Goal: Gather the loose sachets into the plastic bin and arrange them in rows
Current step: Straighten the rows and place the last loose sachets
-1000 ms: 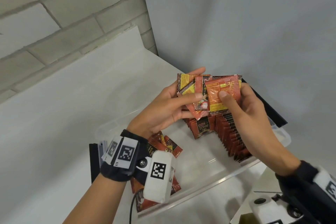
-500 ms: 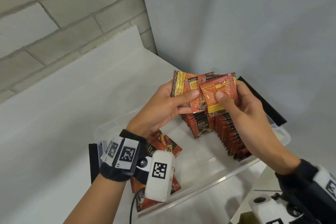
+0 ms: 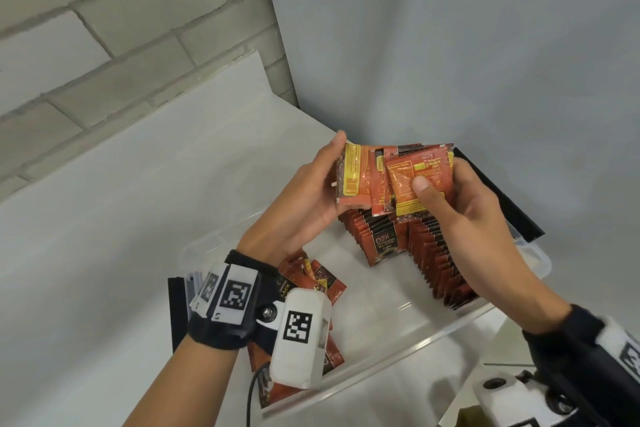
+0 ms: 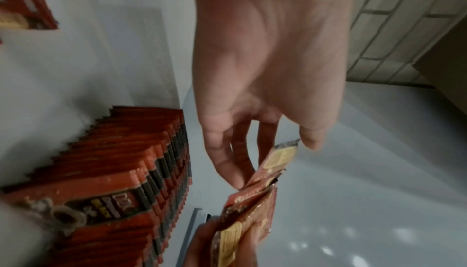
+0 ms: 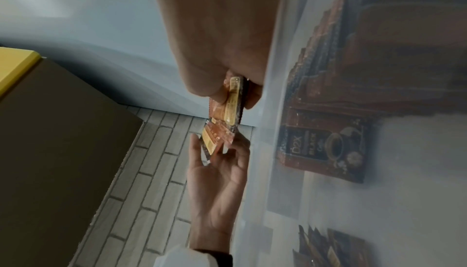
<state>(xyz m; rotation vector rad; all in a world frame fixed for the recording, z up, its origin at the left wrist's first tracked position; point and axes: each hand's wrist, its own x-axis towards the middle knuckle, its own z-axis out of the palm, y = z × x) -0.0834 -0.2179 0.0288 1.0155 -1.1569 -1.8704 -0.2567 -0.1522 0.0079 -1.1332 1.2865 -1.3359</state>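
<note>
Both hands hold a fan of red and orange sachets (image 3: 398,177) above the clear plastic bin (image 3: 408,340). My left hand (image 3: 311,191) grips the fan's left side, thumb behind it and fingers under it. My right hand (image 3: 460,204) pinches the right side, its thumb pressing the front sachet. The fan shows edge-on in the left wrist view as sachets (image 4: 255,197) and in the right wrist view as sachets (image 5: 227,111). Below, rows of upright sachets (image 3: 426,253) fill the bin's right part. Loose sachets (image 3: 318,284) lie at its left end, partly hidden by my left wrist.
The bin stands on a white table (image 3: 104,218) in a corner between a brick wall (image 3: 104,28) and a plain grey wall (image 3: 450,28). A black strip (image 3: 498,198) lies behind the bin. A cardboard box edge (image 3: 460,419) shows at bottom right.
The fan of sachets has risen slightly and spread. My left thumb has left the front of the fan and now sits at its left edge.
</note>
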